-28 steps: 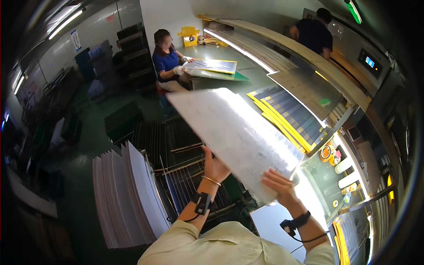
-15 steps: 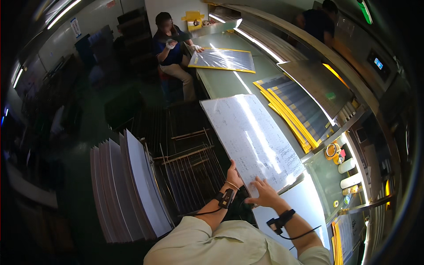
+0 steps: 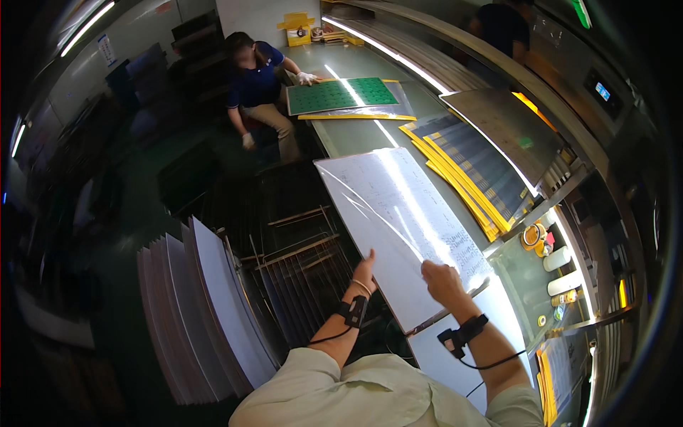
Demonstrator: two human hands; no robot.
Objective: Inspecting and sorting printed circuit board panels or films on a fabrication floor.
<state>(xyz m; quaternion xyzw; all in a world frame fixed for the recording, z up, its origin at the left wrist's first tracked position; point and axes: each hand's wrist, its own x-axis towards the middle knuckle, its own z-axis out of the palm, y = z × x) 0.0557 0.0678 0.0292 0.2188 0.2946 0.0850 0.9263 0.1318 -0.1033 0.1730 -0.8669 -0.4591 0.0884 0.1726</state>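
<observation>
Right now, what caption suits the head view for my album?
Left hand at the edge of a white panel, right hand over it; beyond, a green board.

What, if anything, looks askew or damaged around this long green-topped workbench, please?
Nothing looks spilled or plainly broken. The yellow-edged dark rectangular sheets lie fanned, their edges out of line. Pale streaks of what may be puckered clear film cross the glossy white rectangular panel toward the right hand, breaking its smooth look.
</observation>
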